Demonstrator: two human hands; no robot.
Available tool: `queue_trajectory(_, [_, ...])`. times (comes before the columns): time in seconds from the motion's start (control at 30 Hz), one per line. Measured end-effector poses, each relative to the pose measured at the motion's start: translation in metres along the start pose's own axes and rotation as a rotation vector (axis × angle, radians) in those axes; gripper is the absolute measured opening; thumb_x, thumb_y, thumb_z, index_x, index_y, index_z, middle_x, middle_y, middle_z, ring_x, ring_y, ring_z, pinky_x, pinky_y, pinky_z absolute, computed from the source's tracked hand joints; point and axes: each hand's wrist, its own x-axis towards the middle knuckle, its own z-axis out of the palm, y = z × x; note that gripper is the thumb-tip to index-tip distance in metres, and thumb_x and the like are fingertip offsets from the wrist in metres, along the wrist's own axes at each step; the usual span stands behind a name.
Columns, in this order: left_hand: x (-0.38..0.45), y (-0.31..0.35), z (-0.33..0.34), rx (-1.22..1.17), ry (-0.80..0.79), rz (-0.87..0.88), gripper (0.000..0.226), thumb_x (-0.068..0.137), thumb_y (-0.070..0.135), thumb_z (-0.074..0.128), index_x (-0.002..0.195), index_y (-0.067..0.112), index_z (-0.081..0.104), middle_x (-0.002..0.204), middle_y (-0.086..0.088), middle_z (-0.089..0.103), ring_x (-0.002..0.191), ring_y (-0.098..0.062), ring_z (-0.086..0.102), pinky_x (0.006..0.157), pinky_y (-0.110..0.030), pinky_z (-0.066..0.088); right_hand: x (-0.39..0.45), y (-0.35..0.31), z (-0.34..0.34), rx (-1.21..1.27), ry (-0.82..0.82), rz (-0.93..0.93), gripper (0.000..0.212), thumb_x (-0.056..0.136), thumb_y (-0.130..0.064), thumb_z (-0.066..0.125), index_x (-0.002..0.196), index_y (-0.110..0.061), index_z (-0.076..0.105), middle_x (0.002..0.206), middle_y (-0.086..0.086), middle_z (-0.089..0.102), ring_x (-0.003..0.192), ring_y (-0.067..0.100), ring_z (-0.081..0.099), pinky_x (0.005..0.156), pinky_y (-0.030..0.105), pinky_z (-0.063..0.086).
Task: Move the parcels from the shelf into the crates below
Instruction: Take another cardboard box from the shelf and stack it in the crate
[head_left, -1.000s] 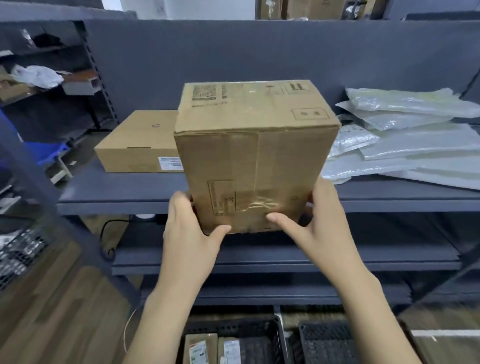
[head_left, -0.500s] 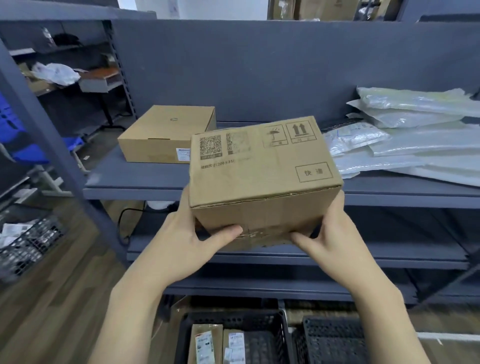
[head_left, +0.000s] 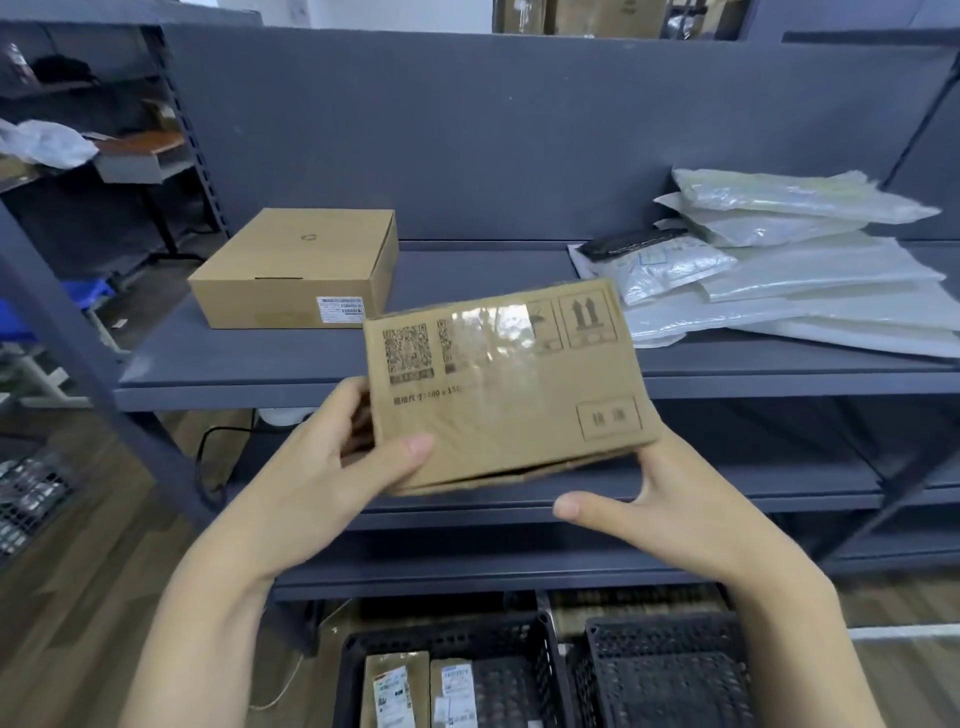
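I hold a brown cardboard box (head_left: 506, 384) with printed codes and arrows in front of the grey shelf (head_left: 260, 371), its top face tilted toward me. My left hand (head_left: 332, 467) grips its left side, thumb on the front. My right hand (head_left: 660, 509) supports its lower right corner from beneath. A flat cardboard box (head_left: 296, 267) rests on the shelf at left. Several white plastic mailers (head_left: 795, 280) lie piled on the shelf at right. Two black mesh crates stand on the floor below: the left crate (head_left: 447, 639) holds two small parcels (head_left: 426, 691), the right crate (head_left: 665, 670) shows no parcels.
Lower grey shelf boards (head_left: 675, 483) run between the held box and the crates. A slanted shelf post (head_left: 78, 338) stands at left, with a wire basket (head_left: 31, 493) and wooden floor beyond it. A black cable (head_left: 208, 457) hangs under the shelf.
The box has come off the shelf toward me and downward, tipping so its top face shows. Both hands stayed on it.
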Motion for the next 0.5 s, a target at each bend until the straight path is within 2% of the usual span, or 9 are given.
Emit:
queue_trajectory(0.07, [-0.001, -0.002, -0.001, 0.047, 0.0, 0.005, 0.068, 0.055, 0.052, 0.067, 0.119, 0.038, 0.047, 0.114, 0.027, 0.061, 0.108, 0.005, 0.057, 0.085, -0.011, 0.047, 0.0, -0.008, -0.002, 0.05, -0.054, -0.026, 0.057, 0.074, -0.03, 0.079, 0.116, -0.048, 0.045, 0.117, -0.037, 0.052, 0.111, -0.014, 0.049, 0.082, -0.001, 0.036])
queue_trajectory(0.17, [-0.003, -0.005, -0.004, 0.127, 0.013, 0.009, 0.07, 0.054, 0.046, 0.075, 0.116, 0.05, 0.042, 0.114, 0.027, 0.06, 0.109, 0.005, 0.056, 0.091, -0.017, 0.044, 0.002, -0.01, 0.0, 0.028, -0.034, -0.073, 0.054, 0.073, -0.044, 0.075, 0.117, -0.049, 0.044, 0.118, -0.036, 0.052, 0.112, -0.012, 0.05, 0.083, 0.0, 0.037])
queue_trajectory(0.23, [-0.003, -0.005, -0.004, 0.219, 0.05, 0.031, 0.073, 0.062, 0.032, 0.082, 0.112, 0.058, 0.035, 0.109, 0.035, 0.056, 0.105, 0.013, 0.053, 0.086, -0.007, 0.041, 0.004, -0.009, 0.001, 0.005, -0.008, -0.061, 0.052, 0.073, -0.051, 0.071, 0.117, -0.05, 0.044, 0.117, -0.038, 0.051, 0.111, -0.014, 0.049, 0.082, -0.001, 0.035])
queue_trajectory(0.3, [-0.004, -0.005, -0.001, 0.311, 0.098, 0.082, 0.083, 0.069, 0.016, 0.08, 0.111, 0.062, 0.024, 0.103, 0.046, 0.049, 0.101, 0.023, 0.046, 0.076, 0.004, 0.035, 0.004, -0.007, 0.005, -0.04, 0.003, -0.057, 0.049, 0.075, -0.046, 0.07, 0.118, -0.047, 0.047, 0.116, -0.038, 0.051, 0.109, -0.015, 0.048, 0.082, -0.001, 0.035])
queue_trajectory(0.37, [-0.004, -0.005, 0.002, 0.369, 0.125, 0.132, 0.093, 0.072, 0.009, 0.077, 0.116, 0.062, 0.016, 0.105, 0.054, 0.041, 0.101, 0.028, 0.041, 0.074, 0.008, 0.031, 0.005, -0.002, 0.009, -0.068, 0.037, -0.056, 0.052, 0.075, -0.04, 0.072, 0.121, -0.042, 0.05, 0.117, -0.034, 0.052, 0.112, -0.012, 0.048, 0.084, 0.001, 0.036])
queue_trajectory(0.43, [-0.003, -0.003, 0.004, 0.386, 0.141, 0.162, 0.1, 0.071, 0.009, 0.077, 0.126, 0.06, 0.011, 0.111, 0.055, 0.039, 0.105, 0.029, 0.039, 0.076, 0.008, 0.029, 0.007, 0.0, 0.011, -0.064, 0.06, -0.047, 0.057, 0.072, -0.038, 0.075, 0.123, -0.038, 0.051, 0.12, -0.029, 0.053, 0.115, -0.008, 0.048, 0.087, 0.005, 0.038])
queue_trajectory(0.5, [-0.004, 0.001, 0.003, 0.361, 0.148, 0.162, 0.104, 0.067, 0.018, 0.081, 0.134, 0.055, 0.011, 0.114, 0.055, 0.038, 0.108, 0.029, 0.038, 0.079, 0.009, 0.028, 0.008, -0.002, 0.012, -0.056, 0.069, -0.049, 0.056, 0.071, -0.035, 0.077, 0.121, -0.037, 0.052, 0.118, -0.027, 0.054, 0.113, -0.007, 0.049, 0.086, 0.006, 0.039])
